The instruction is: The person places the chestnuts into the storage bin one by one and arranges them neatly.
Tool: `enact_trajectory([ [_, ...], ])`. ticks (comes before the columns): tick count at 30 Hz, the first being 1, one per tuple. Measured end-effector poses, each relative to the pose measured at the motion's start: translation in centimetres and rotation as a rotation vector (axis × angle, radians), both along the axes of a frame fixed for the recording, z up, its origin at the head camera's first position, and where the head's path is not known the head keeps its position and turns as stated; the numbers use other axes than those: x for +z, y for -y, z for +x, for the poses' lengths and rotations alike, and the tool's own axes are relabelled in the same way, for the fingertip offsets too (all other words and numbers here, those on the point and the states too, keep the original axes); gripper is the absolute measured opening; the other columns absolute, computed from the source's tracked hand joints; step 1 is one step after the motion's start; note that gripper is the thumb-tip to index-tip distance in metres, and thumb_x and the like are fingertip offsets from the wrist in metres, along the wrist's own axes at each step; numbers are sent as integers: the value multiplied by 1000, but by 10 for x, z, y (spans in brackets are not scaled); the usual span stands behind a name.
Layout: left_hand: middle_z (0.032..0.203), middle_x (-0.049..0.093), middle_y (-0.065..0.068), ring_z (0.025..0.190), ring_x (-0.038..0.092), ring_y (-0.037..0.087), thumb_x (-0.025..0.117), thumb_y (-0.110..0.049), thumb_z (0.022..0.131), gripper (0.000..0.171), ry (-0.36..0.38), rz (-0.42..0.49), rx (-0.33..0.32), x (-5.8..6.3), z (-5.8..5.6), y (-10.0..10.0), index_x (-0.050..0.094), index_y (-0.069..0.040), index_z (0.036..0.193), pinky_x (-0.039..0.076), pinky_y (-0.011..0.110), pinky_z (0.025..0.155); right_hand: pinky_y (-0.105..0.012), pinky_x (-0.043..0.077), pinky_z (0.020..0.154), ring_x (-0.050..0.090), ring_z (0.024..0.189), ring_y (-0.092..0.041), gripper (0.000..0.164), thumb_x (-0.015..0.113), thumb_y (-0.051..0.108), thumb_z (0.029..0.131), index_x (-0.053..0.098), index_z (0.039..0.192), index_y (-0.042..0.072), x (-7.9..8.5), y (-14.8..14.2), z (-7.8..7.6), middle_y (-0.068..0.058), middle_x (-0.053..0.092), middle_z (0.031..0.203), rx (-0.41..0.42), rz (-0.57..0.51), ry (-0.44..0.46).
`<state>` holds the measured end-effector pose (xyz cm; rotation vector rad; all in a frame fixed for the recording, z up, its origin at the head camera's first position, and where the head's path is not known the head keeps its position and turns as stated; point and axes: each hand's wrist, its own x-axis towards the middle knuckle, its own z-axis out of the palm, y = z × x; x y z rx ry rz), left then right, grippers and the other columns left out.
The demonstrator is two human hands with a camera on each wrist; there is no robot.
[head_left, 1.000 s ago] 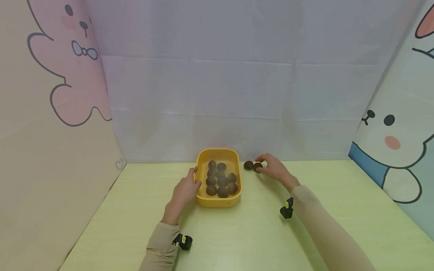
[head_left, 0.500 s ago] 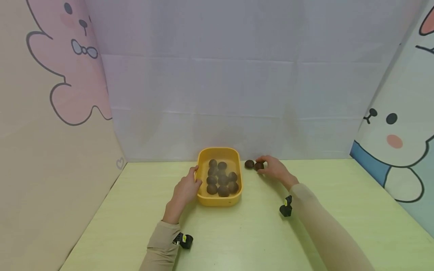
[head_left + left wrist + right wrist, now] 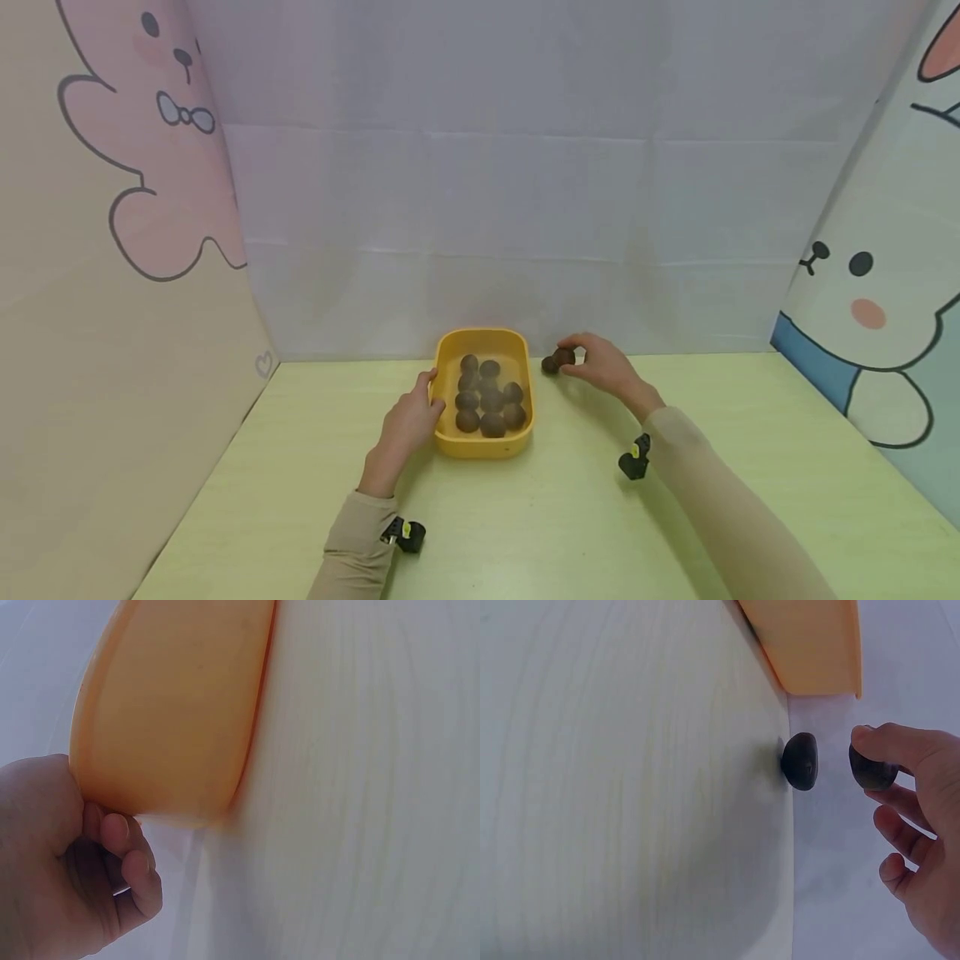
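A yellow plastic bin [image 3: 483,448] holds several dark brown, rounded, stone-like lumps [image 3: 492,425]. My left hand [image 3: 408,423] grips its left rim; in the left wrist view curled fingers [image 3: 139,874] lie against the bin's outer wall [image 3: 176,712]. Right of the bin, my right hand [image 3: 606,367] pinches one dark stone-like lump [image 3: 871,769] between thumb and fingertips, raised off the table. A second such lump [image 3: 801,761] rests on the table, just left of the held one in the head view.
The pale green-yellow table [image 3: 495,525] ends at a whitish cloth backdrop [image 3: 450,208] close behind the bin. Side panels with a pink cartoon animal [image 3: 172,192] and a white one [image 3: 870,350] flank it. Each wrist carries a small black camera [image 3: 634,460].
My right hand has closed on the right-hand lump and lifted it up and slightly left, beside the other lump. My left hand and the bin have stayed in place.
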<state>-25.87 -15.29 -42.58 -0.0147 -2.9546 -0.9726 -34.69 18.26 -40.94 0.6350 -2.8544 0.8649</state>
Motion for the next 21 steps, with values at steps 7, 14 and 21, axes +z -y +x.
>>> enact_trajectory([
  [7,62,45,4,50,40,16,53,-21,98,56,-5,3,-2,-1,0,1,37,-14,152,32,29,46,-39,47,77,60,98,-32,46,76,25,85,67,126,7,12,10,4,-14,65,126,13,18,-46],
  [14,62,45,4,50,40,16,53,-21,98,56,-4,4,1,-1,0,1,37,-14,151,32,29,47,-37,46,72,55,83,-22,46,77,26,85,67,127,10,26,29,9,-10,67,124,35,37,-89],
  [21,62,45,3,50,40,16,53,-22,98,56,-11,2,-3,-1,-1,1,37,-14,152,32,29,47,-48,48,97,60,117,-33,45,77,25,85,67,126,10,29,49,9,-11,66,127,77,54,-118],
])
